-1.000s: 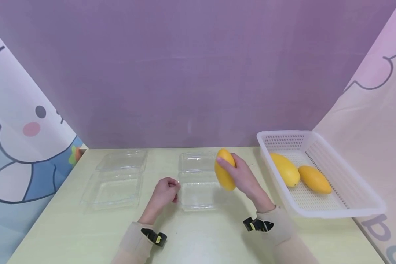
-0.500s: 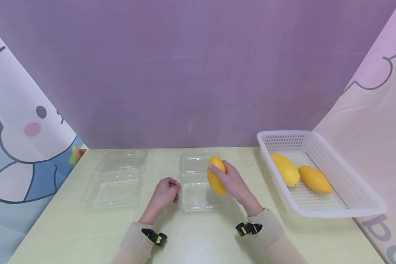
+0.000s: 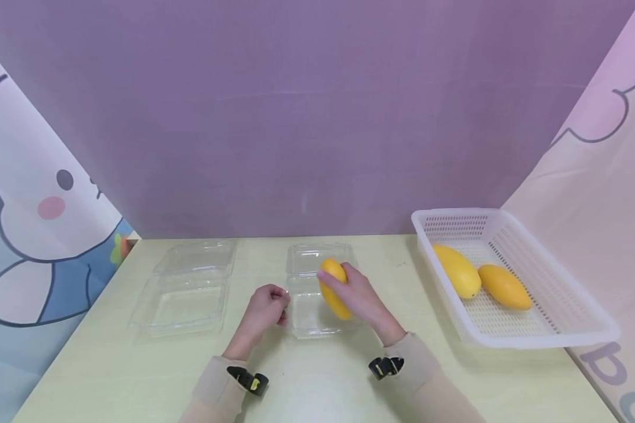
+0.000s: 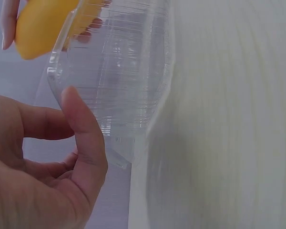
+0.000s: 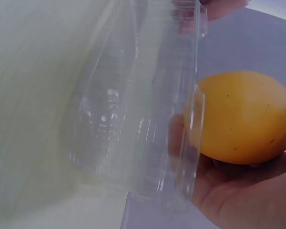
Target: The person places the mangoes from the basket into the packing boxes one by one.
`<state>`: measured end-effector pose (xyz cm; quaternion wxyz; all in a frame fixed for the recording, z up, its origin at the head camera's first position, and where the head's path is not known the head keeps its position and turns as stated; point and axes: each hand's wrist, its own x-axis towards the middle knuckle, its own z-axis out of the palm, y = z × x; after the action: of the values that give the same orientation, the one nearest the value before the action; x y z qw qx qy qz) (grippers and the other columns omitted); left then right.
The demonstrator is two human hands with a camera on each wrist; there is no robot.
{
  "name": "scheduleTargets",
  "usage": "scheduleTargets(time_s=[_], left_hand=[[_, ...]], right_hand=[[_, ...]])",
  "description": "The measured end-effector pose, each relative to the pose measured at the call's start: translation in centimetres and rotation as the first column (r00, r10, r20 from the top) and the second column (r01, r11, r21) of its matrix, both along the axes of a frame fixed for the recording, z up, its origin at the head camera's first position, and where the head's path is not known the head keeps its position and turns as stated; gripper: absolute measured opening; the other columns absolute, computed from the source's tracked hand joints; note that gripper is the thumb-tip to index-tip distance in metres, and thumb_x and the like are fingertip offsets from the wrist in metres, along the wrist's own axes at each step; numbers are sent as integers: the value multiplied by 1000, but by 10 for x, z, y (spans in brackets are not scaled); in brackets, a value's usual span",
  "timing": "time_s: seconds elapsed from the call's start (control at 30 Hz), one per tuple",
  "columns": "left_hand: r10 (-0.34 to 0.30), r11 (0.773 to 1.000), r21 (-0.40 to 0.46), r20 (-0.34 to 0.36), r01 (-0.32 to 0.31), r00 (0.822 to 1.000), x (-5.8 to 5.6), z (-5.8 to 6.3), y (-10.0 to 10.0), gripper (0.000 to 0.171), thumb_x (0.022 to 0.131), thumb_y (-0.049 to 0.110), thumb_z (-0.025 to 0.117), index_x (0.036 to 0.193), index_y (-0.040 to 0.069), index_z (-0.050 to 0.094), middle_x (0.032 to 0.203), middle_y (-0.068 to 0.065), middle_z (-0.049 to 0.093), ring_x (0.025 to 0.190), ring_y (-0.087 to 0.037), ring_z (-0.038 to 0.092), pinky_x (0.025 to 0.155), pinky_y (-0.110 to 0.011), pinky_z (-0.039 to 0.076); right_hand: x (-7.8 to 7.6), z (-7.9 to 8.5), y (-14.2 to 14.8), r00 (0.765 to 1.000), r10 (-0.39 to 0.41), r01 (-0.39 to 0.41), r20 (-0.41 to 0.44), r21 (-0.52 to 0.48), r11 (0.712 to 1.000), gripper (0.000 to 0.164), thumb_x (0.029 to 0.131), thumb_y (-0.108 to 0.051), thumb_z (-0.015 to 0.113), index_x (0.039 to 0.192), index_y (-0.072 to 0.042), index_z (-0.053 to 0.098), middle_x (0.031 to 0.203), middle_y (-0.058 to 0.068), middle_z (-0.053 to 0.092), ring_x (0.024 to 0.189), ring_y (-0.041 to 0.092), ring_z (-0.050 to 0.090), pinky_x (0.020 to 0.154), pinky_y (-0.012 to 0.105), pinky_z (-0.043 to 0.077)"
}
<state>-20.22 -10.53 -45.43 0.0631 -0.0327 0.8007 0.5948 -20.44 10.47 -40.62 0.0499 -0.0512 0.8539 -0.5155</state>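
My right hand (image 3: 349, 288) grips a yellow mango (image 3: 331, 288) and holds it low over the base of an open clear clamshell container (image 3: 308, 320) in the middle of the table. The right wrist view shows the mango (image 5: 243, 119) resting in my palm (image 5: 238, 200) behind the container's rim (image 5: 190, 133). At the container's left edge sits my left hand (image 3: 267, 306) with curled fingers. In the left wrist view its thumb (image 4: 83, 129) lies against the container's rim (image 4: 119, 81), with the mango (image 4: 38, 28) beyond.
A second open clear clamshell (image 3: 185, 294) lies to the left. A white perforated basket (image 3: 534, 339) at the right holds two more mangoes (image 3: 457, 270) (image 3: 505, 286). The pale green table (image 3: 323, 382) is backed by a purple wall and printed side curtains.
My right hand has carried the mango leftward and down, from the container's right rim to over its base. The left hand has stayed at the container's left edge.
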Motion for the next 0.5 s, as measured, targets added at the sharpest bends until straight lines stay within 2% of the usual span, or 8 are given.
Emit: scheduleTargets(time_s=[0.27,0.5], left_hand=[[3,1000,-12,10,-3,1000,0,2,1,15,90,7,56,100,-4,55,77,-16,58,58,-17,57,53,-30,54],[8,1000,-6,23,-8,1000,0,3,1,15,90,7,56,100,-4,55,78,-16,58,57,-17,57,53,-30,54]], right_hand=[[-3,-6,-10,999,19,-21,26,83,996,60,82,-66,55,101,-10,54,76,7,54,61,19,50,54,30,41],[-5,-11,-13,998,28,-36,47,177,984,66,82,-68,53,107,-7,54,77,7,54,62,20,51,55,31,40]])
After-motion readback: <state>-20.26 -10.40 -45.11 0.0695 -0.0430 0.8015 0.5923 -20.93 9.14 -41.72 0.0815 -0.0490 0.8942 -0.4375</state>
